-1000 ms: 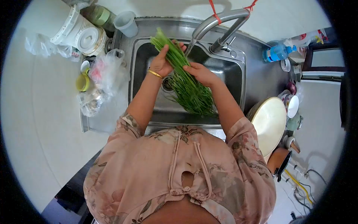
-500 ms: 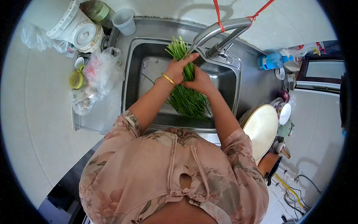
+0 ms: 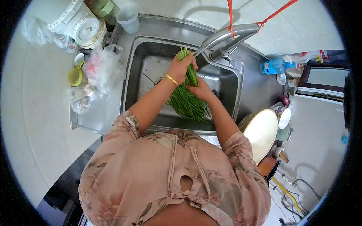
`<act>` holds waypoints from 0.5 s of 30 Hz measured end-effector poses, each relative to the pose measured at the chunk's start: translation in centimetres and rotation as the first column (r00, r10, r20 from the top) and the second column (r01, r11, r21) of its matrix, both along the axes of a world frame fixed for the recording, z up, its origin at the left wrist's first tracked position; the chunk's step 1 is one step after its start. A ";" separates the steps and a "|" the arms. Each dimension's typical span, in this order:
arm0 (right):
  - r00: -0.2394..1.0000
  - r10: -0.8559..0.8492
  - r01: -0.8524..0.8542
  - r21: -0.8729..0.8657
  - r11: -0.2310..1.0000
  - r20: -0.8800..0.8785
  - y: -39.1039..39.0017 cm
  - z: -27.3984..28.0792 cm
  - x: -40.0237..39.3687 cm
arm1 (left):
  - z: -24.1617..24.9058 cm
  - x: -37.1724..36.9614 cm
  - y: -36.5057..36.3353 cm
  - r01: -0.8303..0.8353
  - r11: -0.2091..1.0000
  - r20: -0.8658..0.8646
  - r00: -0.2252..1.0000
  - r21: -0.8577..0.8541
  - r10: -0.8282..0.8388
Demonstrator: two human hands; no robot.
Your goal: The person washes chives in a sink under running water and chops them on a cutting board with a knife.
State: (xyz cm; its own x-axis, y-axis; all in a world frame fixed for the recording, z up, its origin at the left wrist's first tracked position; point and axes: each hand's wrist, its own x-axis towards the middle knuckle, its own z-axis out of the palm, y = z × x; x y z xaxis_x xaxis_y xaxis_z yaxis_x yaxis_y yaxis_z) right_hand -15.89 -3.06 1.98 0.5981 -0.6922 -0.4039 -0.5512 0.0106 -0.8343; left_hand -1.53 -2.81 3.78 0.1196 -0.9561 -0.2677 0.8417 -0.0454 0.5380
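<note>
A bunch of long green stalks (image 3: pixel 187 102) hangs over the steel sink basin (image 3: pixel 145 67), pale cut ends up by the faucet and thin dark green ends low in the basin. My left hand (image 3: pixel 180 69), with a gold bangle at the wrist, is wrapped round the upper part of the bunch. Lower down on the right side, my right hand (image 3: pixel 201 89) grips the same bunch. The faucet spout (image 3: pixel 203 47) is just above my left fingers.
Plastic bags (image 3: pixel 105 71), a clear cup (image 3: pixel 128 19) and a white bucket (image 3: pixel 89 32) stand left of the basin. On the right are a blue bottle (image 3: pixel 275 66), bowls (image 3: pixel 283 116) and a large round board (image 3: pixel 260 135). Red cord (image 3: pixel 277 14) holds the faucet.
My left hand has moved up round the pale ends, its fingers now more closed under the spout. My right hand is slightly lower. The view has shifted a little.
</note>
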 end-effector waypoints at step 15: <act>0.968 -0.129 0.216 -0.455 0.864 0.215 -0.2 7.5 5.7 | 6.4 3.8 -1.0 -0.042 0.989 -0.023 0.999 -0.141 0.039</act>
